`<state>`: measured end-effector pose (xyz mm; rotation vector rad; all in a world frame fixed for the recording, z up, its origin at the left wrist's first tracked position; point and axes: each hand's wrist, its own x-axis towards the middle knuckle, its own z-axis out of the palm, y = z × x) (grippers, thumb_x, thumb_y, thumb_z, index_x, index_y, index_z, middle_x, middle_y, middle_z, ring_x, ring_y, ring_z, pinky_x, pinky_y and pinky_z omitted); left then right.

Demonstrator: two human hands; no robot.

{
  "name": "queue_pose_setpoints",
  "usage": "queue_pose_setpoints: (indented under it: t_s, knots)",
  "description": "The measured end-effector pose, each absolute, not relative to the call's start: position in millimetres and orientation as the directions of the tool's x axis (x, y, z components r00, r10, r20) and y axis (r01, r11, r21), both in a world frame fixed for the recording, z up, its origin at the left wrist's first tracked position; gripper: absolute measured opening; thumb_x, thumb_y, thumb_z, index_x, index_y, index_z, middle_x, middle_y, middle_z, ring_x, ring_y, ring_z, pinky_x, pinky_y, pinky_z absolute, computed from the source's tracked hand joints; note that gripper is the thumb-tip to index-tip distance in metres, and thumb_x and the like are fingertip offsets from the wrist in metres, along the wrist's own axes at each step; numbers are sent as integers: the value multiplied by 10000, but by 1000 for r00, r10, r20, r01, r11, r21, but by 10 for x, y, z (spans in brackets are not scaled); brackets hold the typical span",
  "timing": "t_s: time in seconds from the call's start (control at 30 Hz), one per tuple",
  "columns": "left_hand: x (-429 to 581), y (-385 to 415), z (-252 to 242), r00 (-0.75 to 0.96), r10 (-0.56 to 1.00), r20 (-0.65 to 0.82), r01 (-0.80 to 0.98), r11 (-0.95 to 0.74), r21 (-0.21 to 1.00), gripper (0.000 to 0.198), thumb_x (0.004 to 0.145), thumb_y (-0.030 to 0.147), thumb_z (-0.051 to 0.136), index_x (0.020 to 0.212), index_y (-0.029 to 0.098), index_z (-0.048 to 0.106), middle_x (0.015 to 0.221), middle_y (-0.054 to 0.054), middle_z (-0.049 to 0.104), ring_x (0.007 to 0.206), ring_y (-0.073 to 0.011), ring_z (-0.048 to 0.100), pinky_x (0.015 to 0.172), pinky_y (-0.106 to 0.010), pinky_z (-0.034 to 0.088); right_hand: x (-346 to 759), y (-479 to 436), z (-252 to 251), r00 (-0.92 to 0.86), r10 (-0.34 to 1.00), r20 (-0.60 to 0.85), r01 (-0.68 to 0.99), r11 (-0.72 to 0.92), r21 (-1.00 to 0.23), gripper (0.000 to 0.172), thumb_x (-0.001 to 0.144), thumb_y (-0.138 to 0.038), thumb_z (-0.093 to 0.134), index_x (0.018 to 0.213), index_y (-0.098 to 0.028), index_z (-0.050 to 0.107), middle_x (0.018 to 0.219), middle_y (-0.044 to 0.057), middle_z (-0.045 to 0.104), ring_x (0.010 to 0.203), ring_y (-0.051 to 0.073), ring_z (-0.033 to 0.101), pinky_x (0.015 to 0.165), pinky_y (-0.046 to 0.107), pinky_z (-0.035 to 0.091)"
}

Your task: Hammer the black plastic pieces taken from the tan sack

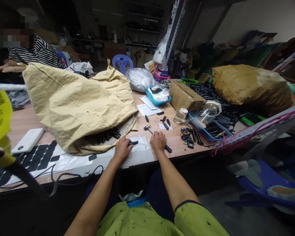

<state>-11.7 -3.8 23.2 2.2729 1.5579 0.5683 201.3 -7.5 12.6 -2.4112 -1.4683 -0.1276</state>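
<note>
My left hand (122,149) is closed on a small black elongated part (133,143), which juts out to the right over a clear plastic-covered sheet (141,152). Lying across my right palm is a small hammer (167,148); my right hand (158,142) grips it, its metal head pointing away and its black handle end sticking out below. Just left of my left hand, a large cream sack (83,108) lies with its mouth towards me, showing several black parts (108,135) inside. A few similar loose black pieces (166,126) rest beyond the hammer.
Keys (185,135), a blue basket (226,131), a glass jar (180,116) and a cardboard box (186,96) stand to the right. A teal tray (151,100) is behind. White power bank-like box (28,141) lies left. A person in striped sleeves (43,54) sits far left.
</note>
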Motion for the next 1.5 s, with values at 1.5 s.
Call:
queue_pose_setpoints:
  t_s: [1.5]
  knots:
    - [-10, 31, 73, 210, 963, 169, 669, -268, 693, 142, 751, 189, 744, 886, 232, 760, 910, -31, 659, 961, -239, 629, 903, -361, 485, 1932, -389, 151, 413, 875, 252, 860, -284, -423, 375, 980, -237, 445, 1237, -298, 713, 1086, 43, 687, 946, 171, 636, 736, 252, 449]
